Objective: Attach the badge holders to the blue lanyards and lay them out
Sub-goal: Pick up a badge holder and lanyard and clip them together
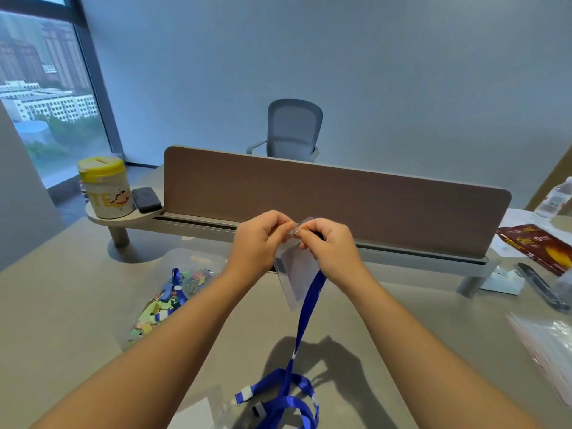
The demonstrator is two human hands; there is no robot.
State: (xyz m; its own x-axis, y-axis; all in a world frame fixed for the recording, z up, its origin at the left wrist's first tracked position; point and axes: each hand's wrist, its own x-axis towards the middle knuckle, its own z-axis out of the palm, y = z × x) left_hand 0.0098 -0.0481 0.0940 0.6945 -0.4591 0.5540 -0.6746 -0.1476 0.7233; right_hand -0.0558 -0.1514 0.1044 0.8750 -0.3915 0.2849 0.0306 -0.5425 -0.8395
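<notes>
Head view: left hand [258, 239] and right hand [329, 243] both pinch the top edge of the clear badge holder [297, 280], held above the desk [77, 320]. It hangs long axis down. Its blue lanyard [311, 300] trails from the right hand's side toward the person. Count: two holders and at least two lanyards visible, the second holder [198, 411] near the desk's front edge.

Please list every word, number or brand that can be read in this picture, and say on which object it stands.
"TE": large yellow letters on the yellow-lidded canister, beside a cartoon face; the rest is hidden.
Red packet on the right: gold print, too blurred to read.
Water bottle label: too small to read.
Sign on a distant building through the window: blurred, unreadable.
Badge holder and blue lanyard: no text visible.
</notes>
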